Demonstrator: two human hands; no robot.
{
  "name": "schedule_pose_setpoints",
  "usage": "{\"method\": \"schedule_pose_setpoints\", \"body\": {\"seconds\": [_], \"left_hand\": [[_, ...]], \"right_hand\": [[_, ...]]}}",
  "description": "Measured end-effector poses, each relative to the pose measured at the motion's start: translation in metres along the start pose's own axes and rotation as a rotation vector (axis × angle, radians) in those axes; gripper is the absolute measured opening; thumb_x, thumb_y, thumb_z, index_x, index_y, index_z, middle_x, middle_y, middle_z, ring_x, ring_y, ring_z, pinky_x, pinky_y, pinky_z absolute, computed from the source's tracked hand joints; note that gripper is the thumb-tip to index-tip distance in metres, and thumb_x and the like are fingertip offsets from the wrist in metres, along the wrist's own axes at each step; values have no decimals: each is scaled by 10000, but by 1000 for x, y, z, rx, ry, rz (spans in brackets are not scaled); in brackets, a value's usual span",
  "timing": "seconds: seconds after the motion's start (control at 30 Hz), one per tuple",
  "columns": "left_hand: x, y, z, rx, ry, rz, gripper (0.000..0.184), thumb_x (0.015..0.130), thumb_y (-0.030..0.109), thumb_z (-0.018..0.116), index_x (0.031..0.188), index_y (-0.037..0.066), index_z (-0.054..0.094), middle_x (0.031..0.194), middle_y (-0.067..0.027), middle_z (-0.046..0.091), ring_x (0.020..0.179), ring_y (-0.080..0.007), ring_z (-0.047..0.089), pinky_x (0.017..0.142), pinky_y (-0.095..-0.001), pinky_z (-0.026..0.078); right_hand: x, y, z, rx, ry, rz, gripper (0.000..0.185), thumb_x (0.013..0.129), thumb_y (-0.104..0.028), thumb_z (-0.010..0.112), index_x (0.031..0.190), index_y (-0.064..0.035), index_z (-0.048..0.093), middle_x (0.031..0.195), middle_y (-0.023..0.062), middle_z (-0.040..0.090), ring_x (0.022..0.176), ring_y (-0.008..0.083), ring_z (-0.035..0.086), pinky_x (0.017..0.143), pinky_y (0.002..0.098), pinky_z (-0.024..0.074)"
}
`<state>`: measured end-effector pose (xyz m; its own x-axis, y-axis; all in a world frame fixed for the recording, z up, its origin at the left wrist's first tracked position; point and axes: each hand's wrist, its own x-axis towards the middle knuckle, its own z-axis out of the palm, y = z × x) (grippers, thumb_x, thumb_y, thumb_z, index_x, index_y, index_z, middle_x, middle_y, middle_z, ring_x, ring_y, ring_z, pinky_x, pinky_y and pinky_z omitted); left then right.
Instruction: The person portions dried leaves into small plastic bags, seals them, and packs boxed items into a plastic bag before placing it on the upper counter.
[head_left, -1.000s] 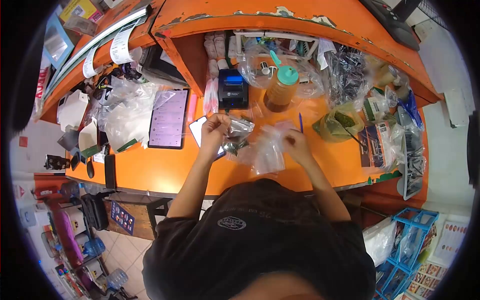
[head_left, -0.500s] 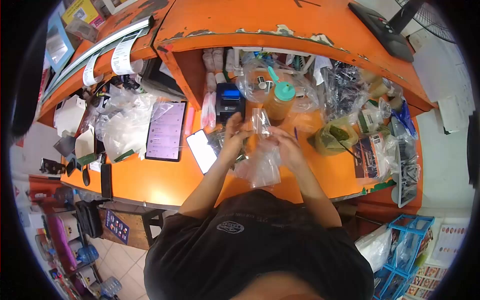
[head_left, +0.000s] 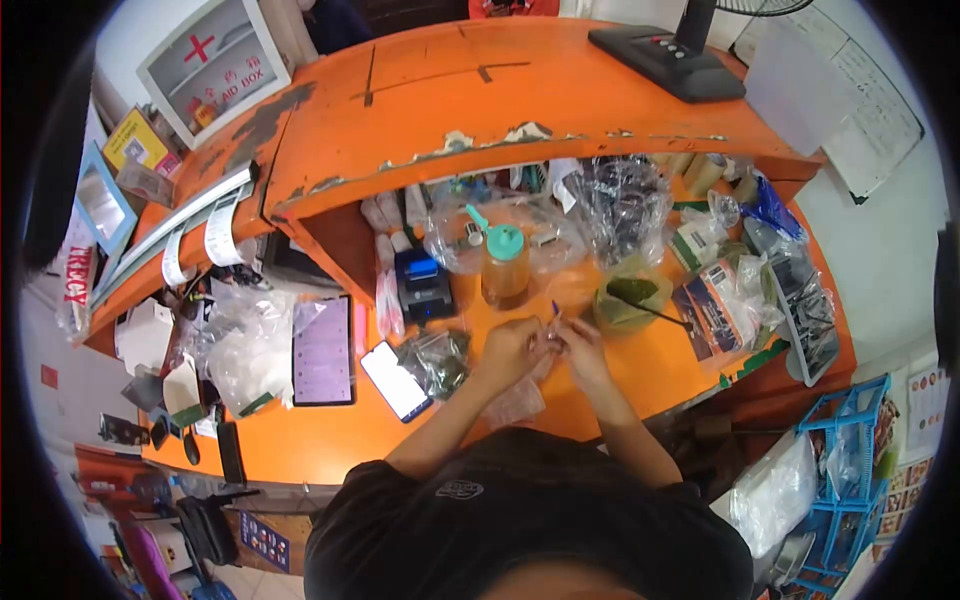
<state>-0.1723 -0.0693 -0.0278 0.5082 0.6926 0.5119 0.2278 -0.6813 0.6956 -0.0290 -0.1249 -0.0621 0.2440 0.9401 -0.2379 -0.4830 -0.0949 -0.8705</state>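
Observation:
My left hand (head_left: 508, 352) and my right hand (head_left: 581, 352) meet above the orange desk, fingers pinched together on a small clear plastic bag (head_left: 547, 364). The fingers partly cover the bag, so what is in it, if anything, cannot be made out. Under my wrists lie more clear plastic bags (head_left: 515, 404). Left of my left hand sits a clear bag of dark green leafy stuff (head_left: 440, 362). A bottle with a teal lid (head_left: 504, 268) stands beyond my hands. Right of it, an open yellowish bag (head_left: 630, 302) holds something green and a dark stick.
A phone with a lit screen (head_left: 396, 381) and a tablet (head_left: 323, 352) lie on the left. Behind them stands a black card terminal (head_left: 423, 286). An orange shelf (head_left: 450, 110) overhangs the back of the desk. A tray of plastic packets (head_left: 803, 310) is at the right.
My hands have come closer together, with the small plastic bag now bunched between the fingers. My view has shifted, showing more of the upper shelf and a first aid box.

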Motion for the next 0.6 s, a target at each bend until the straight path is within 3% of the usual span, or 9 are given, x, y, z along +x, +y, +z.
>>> {"method": "schedule_pose_setpoints", "body": {"seconds": [0.1,0.2,0.3,0.4,0.47,0.6], "left_hand": [[-16,-7,12,5,-78,-34,336,675,235,805,662,69,514,568,-97,496,501,-220,515,490,-330,425],[-16,3,5,-69,-210,-166,339,669,210,814,657,75,504,603,-53,535,553,-166,549,529,-301,441],[-7,4,-4,-513,-214,-312,268,707,155,788,680,78,533,679,-2,577,679,-112,577,629,-264,465],[1,-15,-2,-792,-231,-400,133,781,99,731,844,30,636,866,-2,643,783,-78,580,687,-260,490],[2,-28,-1,-707,-288,-400,107,820,84,686,871,1,643,859,-28,645,785,-77,580,708,-234,487],[13,-3,4,-623,-30,-510,99,858,100,648,885,5,657,783,-22,641,695,-67,567,625,-213,460]], "right_hand": [[-11,-3,0,93,-115,103,219,916,-177,573,979,23,637,838,51,644,754,122,621,622,234,481],[-9,9,-12,-18,-117,68,218,920,-179,567,971,19,642,830,50,648,751,112,616,632,240,480],[-4,4,-31,-40,-49,-5,166,912,-147,577,962,-4,645,812,28,641,741,94,596,634,234,466],[-5,-7,-35,-75,-78,-93,123,900,-126,592,947,-28,647,797,7,631,712,83,575,629,223,449],[-9,-17,-27,-152,-68,-167,93,875,-92,618,944,-37,645,797,1,624,700,78,562,628,221,444],[-13,-27,-10,-198,46,-317,127,834,-36,647,961,-32,641,813,-6,621,711,61,552,622,211,442]]}}
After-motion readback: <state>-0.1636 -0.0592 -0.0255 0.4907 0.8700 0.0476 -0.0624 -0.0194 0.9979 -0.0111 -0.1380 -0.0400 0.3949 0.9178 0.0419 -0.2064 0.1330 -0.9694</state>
